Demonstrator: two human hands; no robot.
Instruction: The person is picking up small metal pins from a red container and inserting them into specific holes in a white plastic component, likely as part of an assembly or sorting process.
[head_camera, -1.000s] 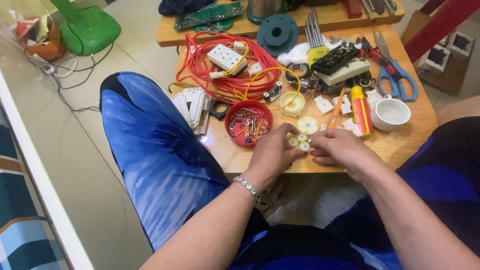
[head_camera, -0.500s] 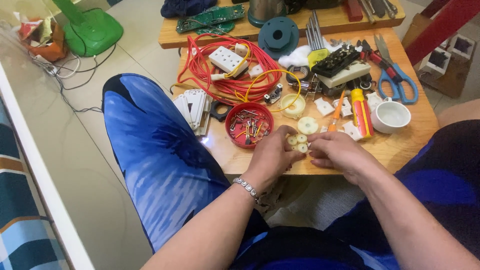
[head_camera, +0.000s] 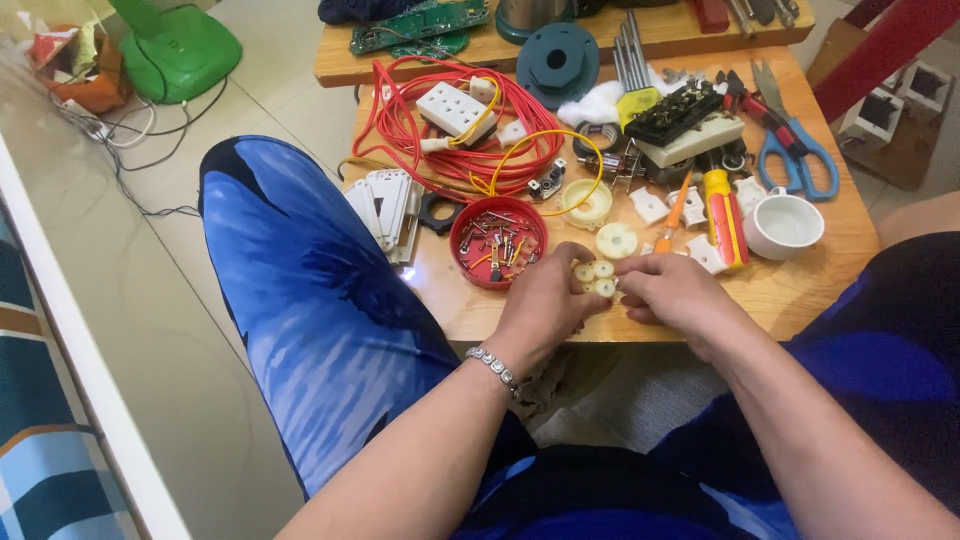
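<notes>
Small cream plastic discs (head_camera: 594, 279) sit in a cluster at the front edge of the wooden desk (head_camera: 800, 290), centre of frame, pinched between both hands. Left hand (head_camera: 543, 305) curls around them from the left, fingers closed on the cluster, thumb on top. Right hand (head_camera: 678, 296) comes in from the right, fingertips closed and touching the same discs. Metal bracelet (head_camera: 492, 365) on the left wrist.

Just above the hands lies one larger cream gear-like disc (head_camera: 616, 240). Left of that, a red round tray (head_camera: 498, 240) full of small screws and metal bits, close to the left hand. Behind the tray, a tangle of red cable (head_camera: 420, 140) with a white socket block (head_camera: 452, 108) on it and a yellow wire (head_camera: 540, 150) looping through. White switch plates (head_camera: 385, 205) stack at the desk's left edge.

Right of centre: yellow-and-red screwdriver (head_camera: 722, 215), white cup (head_camera: 784, 225), blue-handled scissors (head_camera: 795, 150), black terminal strip (head_camera: 686, 112). Upper centre, a dark teal round part (head_camera: 558, 60) and a green circuit board (head_camera: 415, 25).

Upper left of frame, a green object (head_camera: 175, 45) on the floor with loose cords near it. Person's knees in blue patterned fabric flank the desk.
</notes>
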